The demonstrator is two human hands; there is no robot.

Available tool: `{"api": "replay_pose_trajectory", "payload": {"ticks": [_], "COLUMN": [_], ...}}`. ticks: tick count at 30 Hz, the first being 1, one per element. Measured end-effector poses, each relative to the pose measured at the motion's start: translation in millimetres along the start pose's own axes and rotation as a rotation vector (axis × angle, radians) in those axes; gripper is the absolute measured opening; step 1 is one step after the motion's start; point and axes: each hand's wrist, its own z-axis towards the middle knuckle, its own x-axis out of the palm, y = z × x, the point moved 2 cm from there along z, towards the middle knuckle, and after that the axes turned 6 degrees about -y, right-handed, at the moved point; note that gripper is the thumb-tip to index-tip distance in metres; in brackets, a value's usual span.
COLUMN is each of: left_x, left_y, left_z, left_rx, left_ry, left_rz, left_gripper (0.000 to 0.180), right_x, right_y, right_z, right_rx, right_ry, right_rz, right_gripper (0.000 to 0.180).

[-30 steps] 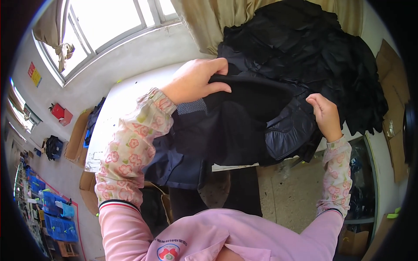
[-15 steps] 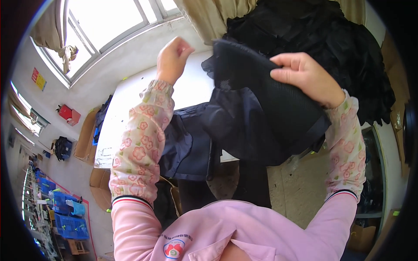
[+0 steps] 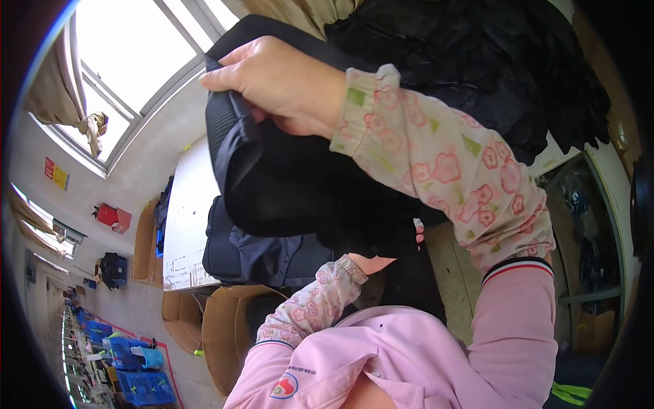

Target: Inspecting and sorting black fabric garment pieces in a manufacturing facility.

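My right hand (image 3: 279, 85) is raised high and close to the camera, its fingers closed over the top edge of a black garment (image 3: 306, 184). The garment hangs down from this hand in front of my chest. My left hand (image 3: 383, 262) is low, near my chest, and grips the garment's lower part. The cloth hides most of its fingers. A dark navy garment (image 3: 259, 255) lies beneath on the white table (image 3: 185, 225), draped over its near edge.
A big heap of black garments (image 3: 490, 68) fills the table's far right. Open cardboard boxes (image 3: 225, 327) stand on the floor to the left of me, with blue crates (image 3: 136, 368) further left. A window (image 3: 129, 61) is at the upper left.
My right hand has swung up and to the left with the black garment, close to the camera. My left hand has dropped from the table's far side to the garment's lower part near my chest.
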Motion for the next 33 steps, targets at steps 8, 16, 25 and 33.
{"api": "replay_pose_trajectory", "payload": {"ticks": [8, 16, 25, 33], "left_x": [-39.0, -94.8, -124.9, -223.2], "left_y": [-34.6, -167.7, -261.2, -256.6], "left_z": [-7.0, -171.9, -358.8, -341.1], "left_rx": [0.346, 1.052, 1.109, 0.542], "left_ry": [0.047, -0.466, -1.249, -2.077], "left_rz": [-0.367, 0.314, 1.007, 1.681], "left_gripper": [0.035, 0.044, 0.035, 0.058], "right_x": [36.1, 3.9, -124.5, -109.7], "right_y": [7.0, 58.4, -233.6, -348.9], "right_z": [7.9, -16.4, -99.0, -158.2], "right_rx": [-0.057, -0.018, 0.237, 0.446], "right_ry": [0.124, 0.231, -0.167, -0.418], "right_rz": [0.150, 0.076, -0.411, -0.316], "right_gripper": [0.021, 0.016, 0.061, 0.055]}}
